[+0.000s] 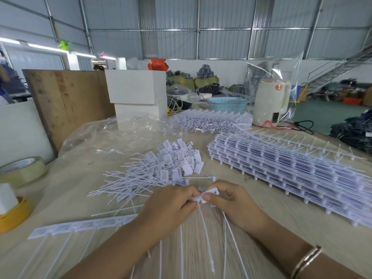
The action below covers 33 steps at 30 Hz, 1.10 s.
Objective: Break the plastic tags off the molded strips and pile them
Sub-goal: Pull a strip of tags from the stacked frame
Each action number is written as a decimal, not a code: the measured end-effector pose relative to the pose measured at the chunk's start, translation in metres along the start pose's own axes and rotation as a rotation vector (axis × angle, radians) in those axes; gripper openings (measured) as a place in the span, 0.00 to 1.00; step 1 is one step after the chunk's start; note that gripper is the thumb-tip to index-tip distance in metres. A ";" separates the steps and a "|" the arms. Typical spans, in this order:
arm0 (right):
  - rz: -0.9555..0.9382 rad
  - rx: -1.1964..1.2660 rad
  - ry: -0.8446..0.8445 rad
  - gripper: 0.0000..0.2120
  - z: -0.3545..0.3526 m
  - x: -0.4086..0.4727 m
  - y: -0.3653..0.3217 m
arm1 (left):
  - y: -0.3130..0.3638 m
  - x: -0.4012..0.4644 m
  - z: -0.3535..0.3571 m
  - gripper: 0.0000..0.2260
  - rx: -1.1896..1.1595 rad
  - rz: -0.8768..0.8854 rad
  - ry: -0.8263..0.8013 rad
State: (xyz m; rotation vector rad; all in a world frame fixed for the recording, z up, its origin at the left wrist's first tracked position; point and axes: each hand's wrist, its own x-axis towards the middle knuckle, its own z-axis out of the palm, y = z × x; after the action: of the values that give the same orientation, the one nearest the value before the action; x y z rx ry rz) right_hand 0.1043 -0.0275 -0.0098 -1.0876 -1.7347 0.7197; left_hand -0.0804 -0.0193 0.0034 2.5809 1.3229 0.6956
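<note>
Head view: the left hand [170,204] grips the molded strip [84,226] on the table [60,198], and the right hand [231,200] pinches 1 tag [210,193] on it. The pile of loose tags [161,172] lies just beyond. Behind, the blue basket [227,104] hides its contents.

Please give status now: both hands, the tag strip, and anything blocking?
Left hand grips molded strip. Right hand pinches end tag, twisting it off. Loose tag pile just beyond. Nothing in the way.
</note>
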 end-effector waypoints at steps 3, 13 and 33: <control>-0.050 0.024 0.008 0.10 0.000 0.000 -0.001 | -0.001 0.000 -0.001 0.06 -0.133 0.023 0.015; -0.048 0.148 -0.002 0.10 -0.001 -0.001 -0.003 | -0.002 0.001 -0.005 0.04 -0.449 0.031 0.028; 0.192 -0.534 0.027 0.06 0.000 0.002 0.007 | -0.004 0.002 -0.003 0.19 0.020 0.016 0.040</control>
State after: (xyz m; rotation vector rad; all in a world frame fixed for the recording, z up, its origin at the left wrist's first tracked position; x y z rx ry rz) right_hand 0.1062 -0.0223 -0.0148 -1.6330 -1.8658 0.3527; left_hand -0.0837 -0.0153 0.0055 2.6091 1.3286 0.7448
